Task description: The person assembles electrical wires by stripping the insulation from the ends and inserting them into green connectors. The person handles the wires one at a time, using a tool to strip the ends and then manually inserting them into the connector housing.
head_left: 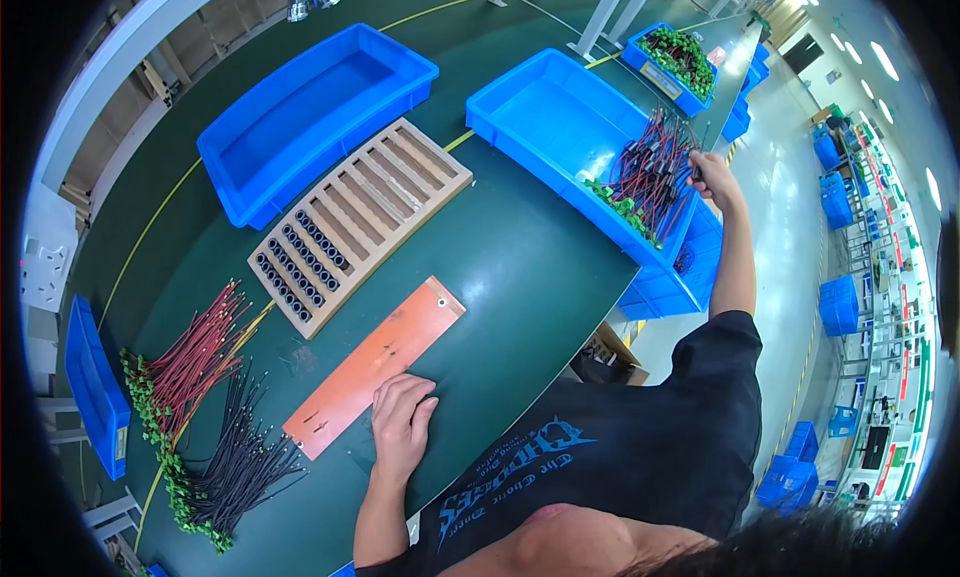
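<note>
My left hand [400, 417] rests on the table at the near edge of an orange-pink strip board [375, 362], its fingers curled together and nothing visible in them. Out to the right, my right hand [712, 177] is closed at the rim of a blue bin [540, 97], pinching thin wire at the edge of a heap of red and black wires [655, 172]. Green ends show on part of that heap. Beyond the board lies a wooden slotted tray [370, 212]; several black ring-shaped parts [297, 267] fill the slots at its left end.
Red wires [195, 352] and black wires [240, 457] with green connectors lie fanned out on the left of the green table [530, 267]. An empty-looking blue bin [310, 107] stands behind the tray. Another bin [670, 67] holds green-ended wires at the far right.
</note>
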A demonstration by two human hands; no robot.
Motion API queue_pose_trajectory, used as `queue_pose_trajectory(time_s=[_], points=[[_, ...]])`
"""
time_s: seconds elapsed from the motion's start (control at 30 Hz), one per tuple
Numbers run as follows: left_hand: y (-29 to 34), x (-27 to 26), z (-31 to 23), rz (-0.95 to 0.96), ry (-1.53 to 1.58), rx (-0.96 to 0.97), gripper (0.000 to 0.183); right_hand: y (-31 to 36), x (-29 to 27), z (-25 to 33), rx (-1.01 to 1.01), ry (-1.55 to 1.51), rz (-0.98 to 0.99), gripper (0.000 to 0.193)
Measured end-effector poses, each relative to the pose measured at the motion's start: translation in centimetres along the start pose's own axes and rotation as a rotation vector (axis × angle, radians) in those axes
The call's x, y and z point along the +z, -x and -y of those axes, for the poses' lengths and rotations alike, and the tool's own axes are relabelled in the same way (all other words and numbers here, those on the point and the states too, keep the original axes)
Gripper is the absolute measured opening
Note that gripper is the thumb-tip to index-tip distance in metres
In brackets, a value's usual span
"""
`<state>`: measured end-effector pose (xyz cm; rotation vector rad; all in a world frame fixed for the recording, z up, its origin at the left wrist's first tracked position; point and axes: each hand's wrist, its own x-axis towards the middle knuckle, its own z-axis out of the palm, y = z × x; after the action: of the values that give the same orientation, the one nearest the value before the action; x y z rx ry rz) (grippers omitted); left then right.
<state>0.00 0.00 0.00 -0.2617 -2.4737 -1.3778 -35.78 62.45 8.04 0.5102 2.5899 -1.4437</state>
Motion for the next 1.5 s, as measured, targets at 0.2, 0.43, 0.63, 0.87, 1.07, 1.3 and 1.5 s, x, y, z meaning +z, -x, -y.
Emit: queue_pose_trajectory(time_s=[0.2, 0.43, 0.63, 0.87, 1.07, 1.3, 1.5], points=[[0.2, 0.4, 0.0, -0.007, -0.032, 0.025, 0.016, 2.4, 3.1, 3.4, 0.043, 0.655, -0.333, 0.052], [-0.2, 0.4, 0.1, 0.011, -0.070, 0.054, 0.016, 9.1, 18.1, 10.3, -0.692, 0.444, -0.411, 0.034], [0.5, -0.2, 0.4, 0.002, -0.075, 0.059, 0.015, 15.8, 41.5, 14.9, -1.359, 0.198, 0.367, 0.017], [1.5, 0.1, 1.2, -0.052, -0.103, 0.160, 0.013, 18.0, 52.3, 16.6, -1.301, 0.254, 0.408, 0.031], [1.0, -4.7, 0.3, -0.134, -0.341, 0.322, 0.012, 19.4, 51.4, 16.5, -1.383, 0.192, 0.380, 0.025], [-1.4, -24.0, 11.1, -0.204, -1.259, -0.073, 0.028, 18.7, 51.9, 16.3, -1.408, 0.163, 0.361, 0.023], [-0.2, -28.7, 16.7, -0.048, -1.189, -0.220, 0.022, 18.3, 51.9, 16.2, -1.434, 0.178, 0.338, 0.024]])
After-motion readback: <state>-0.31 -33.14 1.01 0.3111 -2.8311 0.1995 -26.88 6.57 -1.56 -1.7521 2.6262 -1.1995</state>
